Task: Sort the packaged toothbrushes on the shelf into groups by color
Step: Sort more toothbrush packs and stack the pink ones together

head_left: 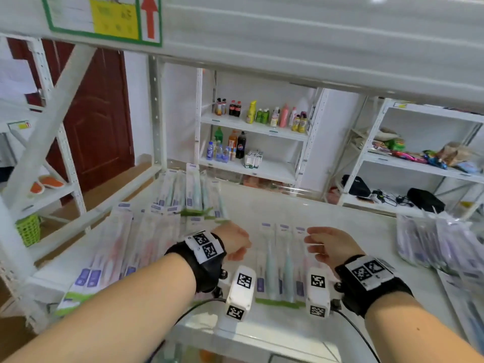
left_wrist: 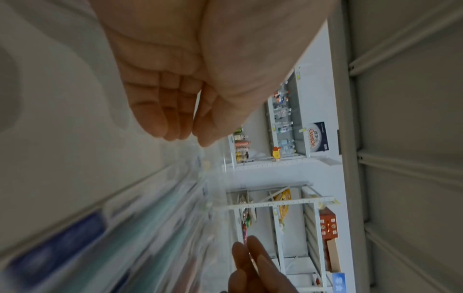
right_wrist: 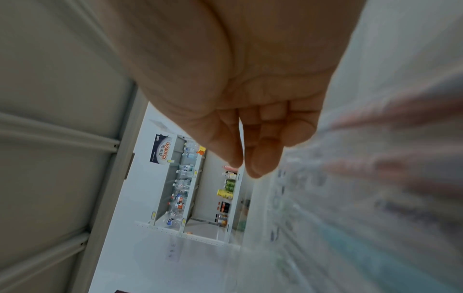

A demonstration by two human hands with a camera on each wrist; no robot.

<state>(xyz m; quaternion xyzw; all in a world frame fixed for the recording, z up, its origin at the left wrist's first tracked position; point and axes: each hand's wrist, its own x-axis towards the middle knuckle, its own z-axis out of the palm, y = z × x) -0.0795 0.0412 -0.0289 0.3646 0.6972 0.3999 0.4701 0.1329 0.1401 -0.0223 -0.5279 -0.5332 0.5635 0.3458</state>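
Green toothbrush packs [head_left: 279, 263] are lying between the left hand [head_left: 234, 239] and right hand [head_left: 328, 246], both hanging loosely curled and empty, probably needing a pinch next.

red-brown door [head_left: 97, 119] at left, green basket [head_left: 29, 230] on low rack, drink bottles [head_left: 262, 115] on far shelves, snack bags [head_left: 429, 154] at right, black pouches [head_left: 424, 199] below, arrow sign [head_left: 104, 18] overhead
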